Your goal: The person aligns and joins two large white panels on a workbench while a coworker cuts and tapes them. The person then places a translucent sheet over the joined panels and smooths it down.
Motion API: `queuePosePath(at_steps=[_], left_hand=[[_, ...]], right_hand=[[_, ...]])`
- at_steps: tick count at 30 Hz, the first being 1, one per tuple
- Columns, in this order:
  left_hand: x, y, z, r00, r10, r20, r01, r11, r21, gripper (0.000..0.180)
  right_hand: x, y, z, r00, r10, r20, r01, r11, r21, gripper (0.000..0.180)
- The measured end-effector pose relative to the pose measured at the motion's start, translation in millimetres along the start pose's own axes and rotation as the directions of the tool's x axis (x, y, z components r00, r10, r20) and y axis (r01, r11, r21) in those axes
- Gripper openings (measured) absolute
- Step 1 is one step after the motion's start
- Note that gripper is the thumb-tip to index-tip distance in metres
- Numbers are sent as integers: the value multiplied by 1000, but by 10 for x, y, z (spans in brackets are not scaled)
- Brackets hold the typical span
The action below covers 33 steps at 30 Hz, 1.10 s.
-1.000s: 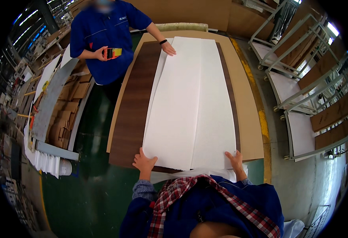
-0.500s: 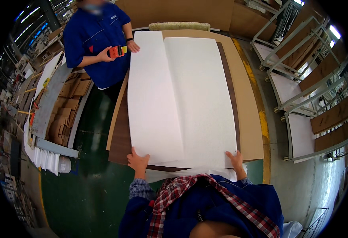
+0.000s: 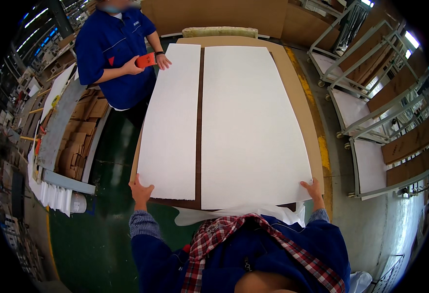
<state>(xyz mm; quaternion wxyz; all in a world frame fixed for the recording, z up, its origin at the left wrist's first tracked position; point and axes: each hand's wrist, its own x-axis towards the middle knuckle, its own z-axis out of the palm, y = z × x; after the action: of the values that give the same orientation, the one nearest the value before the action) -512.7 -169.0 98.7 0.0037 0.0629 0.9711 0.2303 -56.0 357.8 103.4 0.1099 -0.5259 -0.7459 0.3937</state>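
Co-worker (image 3: pixel 112 58) holds orange tool (image 3: pixel 146 60); metal racks (image 3: pixel 370 97) right.

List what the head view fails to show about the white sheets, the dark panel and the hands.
- Dark brown wooden panel: mostly covered by the two white foam sheets; only a strip shows.
- Left hand and right hand: fingertips blend into the sheet edges, so grip is unclear.
- Small orange tool in the co-worker's hand: too small to identify.

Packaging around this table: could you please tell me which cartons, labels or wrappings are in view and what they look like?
Flattened brown cartons: stacked left of the table.
Small red-orange packet-like object: in the co-worker's hand at the far left corner.
White foam sheets: two, flat over the dark panel.
No signs or screens discernible.
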Motion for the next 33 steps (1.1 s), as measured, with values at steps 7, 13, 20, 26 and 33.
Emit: queuePosePath(at_steps=[7, 13, 20, 26, 33], left_hand=[[-29, -305, 136, 988, -14, 152, 8, 999, 41, 83], [-129, -636, 415, 981, 196, 5, -196, 981, 10, 84], [-235, -168, 292, 990, 135, -32, -125, 967, 223, 71], [-457, 201, 330, 831, 550, 83, -542, 834, -97, 54], [-1077, 719, 333, 504, 814, 288, -817, 558, -148, 53]], right_hand=[[49, -22, 47, 987, -145, -70, 144, 989, -21, 64], [-18, 72, 185, 956, -291, -44, 289, 956, -41, 64], [-175, 7, 145, 986, -163, 27, 164, 986, -24, 63], [-115, 190, 207, 968, -252, -12, 251, 967, -41, 63], [-152, 246, 221, 978, -209, 14, 209, 976, -56, 62]])
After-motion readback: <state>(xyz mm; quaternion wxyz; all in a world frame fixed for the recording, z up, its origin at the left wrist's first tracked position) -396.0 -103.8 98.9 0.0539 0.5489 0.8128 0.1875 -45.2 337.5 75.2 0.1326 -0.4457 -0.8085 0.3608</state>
